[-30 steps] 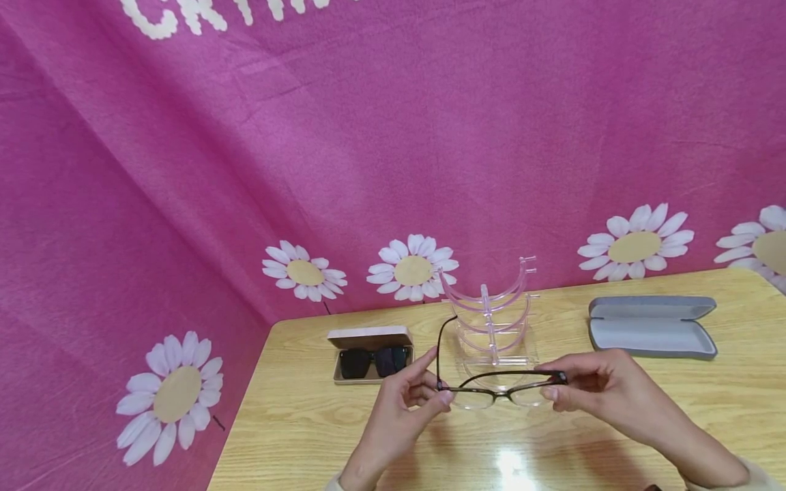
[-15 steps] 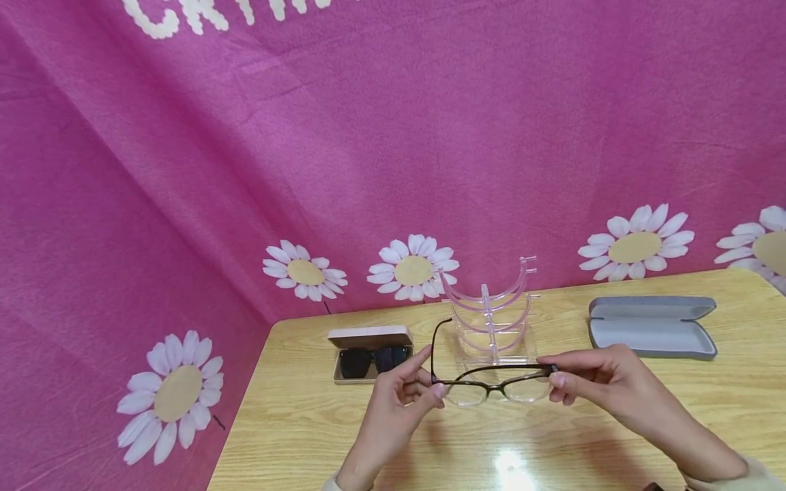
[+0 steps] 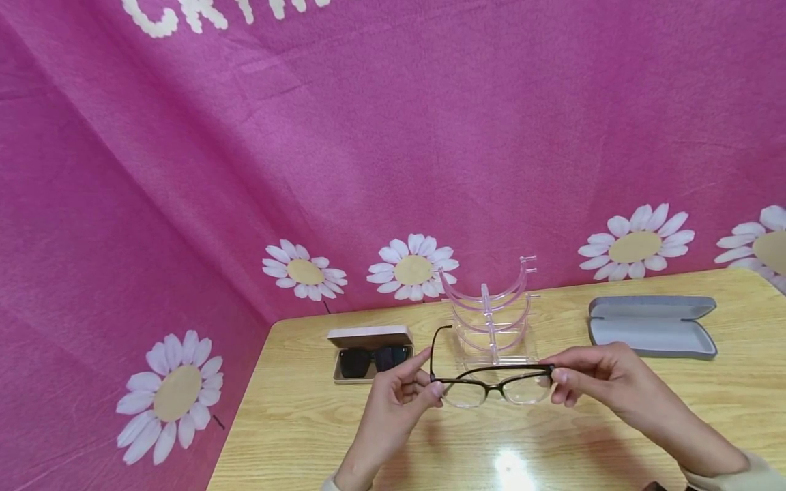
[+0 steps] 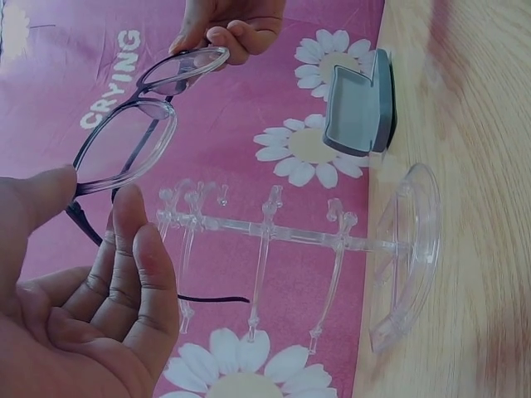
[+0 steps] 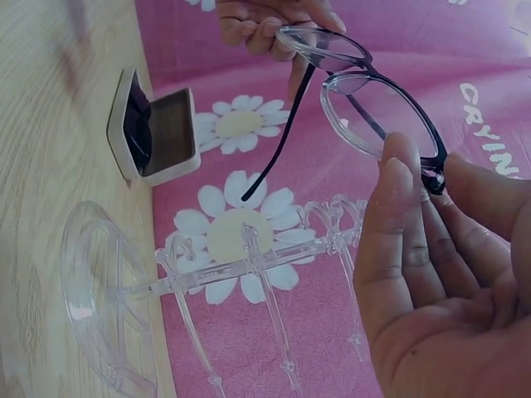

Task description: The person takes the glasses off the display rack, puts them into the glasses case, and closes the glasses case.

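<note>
A pair of eyeglasses (image 3: 494, 388) with a dark upper frame and clear lower rims is held up by both hands. My left hand (image 3: 393, 409) pinches its left corner between thumb and fingers. At the opposite hinge, my right hand (image 3: 614, 382) pinches the frame with thumb and forefinger. The left temple arm (image 3: 432, 351) stands out away from me, while the other temple arm (image 3: 491, 368) lies folded across behind the lenses. Just beyond the glasses stands a clear pinkish display stand (image 4: 270, 230) with several curved tiers and a rounded base.
To the left on the wooden table (image 3: 295, 409) is an open case (image 3: 371, 337) with dark sunglasses (image 3: 371, 361) inside. A grey glasses case (image 3: 652, 327) lies open at the right. Behind the table hangs a pink cloth (image 3: 491, 136) with daisies.
Both hands have shifted the eyeglasses slightly left and up in the head view, and the lenses show more fully. The right thumb has moved outward to the hinge corner. The cases and stand are unmoved.
</note>
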Motion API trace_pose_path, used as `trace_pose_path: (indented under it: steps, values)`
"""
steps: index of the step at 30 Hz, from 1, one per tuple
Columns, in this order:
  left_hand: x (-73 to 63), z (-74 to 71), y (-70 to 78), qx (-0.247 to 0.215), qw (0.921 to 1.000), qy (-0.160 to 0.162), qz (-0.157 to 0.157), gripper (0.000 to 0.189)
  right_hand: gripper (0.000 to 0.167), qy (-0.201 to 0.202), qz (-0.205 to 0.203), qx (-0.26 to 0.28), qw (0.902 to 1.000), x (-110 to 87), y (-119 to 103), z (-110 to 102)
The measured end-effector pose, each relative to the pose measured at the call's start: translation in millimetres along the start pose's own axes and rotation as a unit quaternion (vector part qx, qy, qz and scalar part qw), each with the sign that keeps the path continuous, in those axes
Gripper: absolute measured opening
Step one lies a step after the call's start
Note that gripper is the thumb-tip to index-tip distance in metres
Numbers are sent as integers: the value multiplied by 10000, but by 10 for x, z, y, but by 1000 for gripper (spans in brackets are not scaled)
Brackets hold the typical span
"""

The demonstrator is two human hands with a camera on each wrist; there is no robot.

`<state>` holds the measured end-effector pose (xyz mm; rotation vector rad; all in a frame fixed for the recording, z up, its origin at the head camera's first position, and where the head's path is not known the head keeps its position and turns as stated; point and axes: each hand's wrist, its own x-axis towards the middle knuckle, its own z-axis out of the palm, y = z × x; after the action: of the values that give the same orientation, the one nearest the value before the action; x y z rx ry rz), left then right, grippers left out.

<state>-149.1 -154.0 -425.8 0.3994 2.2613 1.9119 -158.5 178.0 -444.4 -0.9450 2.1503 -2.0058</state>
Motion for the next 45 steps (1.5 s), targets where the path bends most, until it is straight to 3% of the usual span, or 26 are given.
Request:
trace_pose_path:
  steps: [7,14,23,30,45]
  values:
    - [-20,2,-7,-207,9996,-179,-84,56,42,-1,-234,69,9997,11,17,17]
    - [-33,21,-3,-374,9967,-660,279,43,33,97,-92,-238,9996,7,-20,25]
    - [-20,37,-31,-470,9954,-668,500,37,28,356,235,-494,9979,0,-35,30]
    - [8,11,-52,-472,9962,-641,361,36,31,412,362,-542,9970,-4,34,19]
    - [67,15,-107,-508,9952,-709,438,34,23,455,510,-867,9939,26,62,-27]
